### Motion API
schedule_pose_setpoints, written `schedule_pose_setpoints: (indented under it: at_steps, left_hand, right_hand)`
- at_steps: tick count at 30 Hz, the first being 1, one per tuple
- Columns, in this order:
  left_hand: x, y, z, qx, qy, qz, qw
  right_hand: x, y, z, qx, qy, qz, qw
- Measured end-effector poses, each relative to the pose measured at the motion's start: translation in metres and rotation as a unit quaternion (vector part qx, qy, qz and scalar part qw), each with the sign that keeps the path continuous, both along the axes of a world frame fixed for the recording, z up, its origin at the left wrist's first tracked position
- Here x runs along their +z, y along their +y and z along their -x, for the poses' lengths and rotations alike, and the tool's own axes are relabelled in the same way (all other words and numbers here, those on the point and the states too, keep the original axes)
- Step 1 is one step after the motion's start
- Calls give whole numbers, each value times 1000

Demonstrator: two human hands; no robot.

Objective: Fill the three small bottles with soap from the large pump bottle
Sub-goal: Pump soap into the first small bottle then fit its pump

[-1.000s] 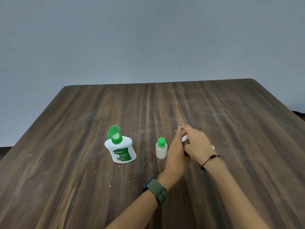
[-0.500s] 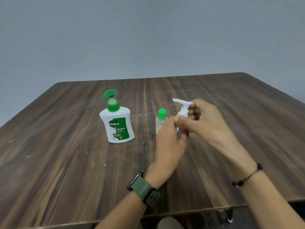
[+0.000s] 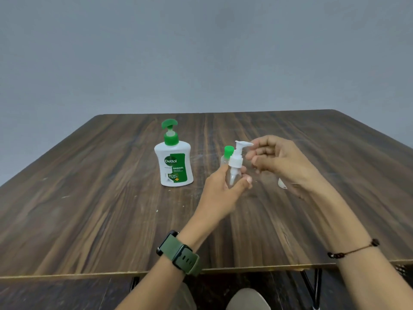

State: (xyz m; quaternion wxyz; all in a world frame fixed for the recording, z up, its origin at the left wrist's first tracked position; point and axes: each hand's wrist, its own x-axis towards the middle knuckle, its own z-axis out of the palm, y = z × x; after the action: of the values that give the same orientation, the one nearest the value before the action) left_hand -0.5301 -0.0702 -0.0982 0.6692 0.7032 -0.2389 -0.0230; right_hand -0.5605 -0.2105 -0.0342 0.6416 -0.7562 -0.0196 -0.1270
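Observation:
My left hand (image 3: 223, 189) grips a small clear bottle (image 3: 233, 176) with a white pump top (image 3: 238, 153), held upright above the table. My right hand (image 3: 279, 162) hovers just right of the pump head, fingers loosely curled, fingertips close to the nozzle, holding nothing. A second small bottle with a green cap (image 3: 227, 153) stands on the table behind the held one, partly hidden. A third small white bottle (image 3: 282, 184) peeks out beneath my right hand. The large white Dettol pump bottle (image 3: 174, 163) with a green pump stands to the left.
The dark wooden table (image 3: 89, 209) reaches to a grey wall; its near edge runs across the bottom, with black metal legs below on the right. A green watch sits on my left wrist and a dark cord bracelet on my right.
The camera has dropped and pulled back. My left hand lifted the small pump bottle off the table. My right hand let go of the pump top and drew slightly to the right.

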Motion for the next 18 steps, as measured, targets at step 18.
schedule_pose_setpoints:
  at_steps: [18]
  left_hand:
    - [-21, 50, -19, 21, 4, 36, 999]
  right_hand:
    - [-36, -11, -25, -27, 71, 502, 862]
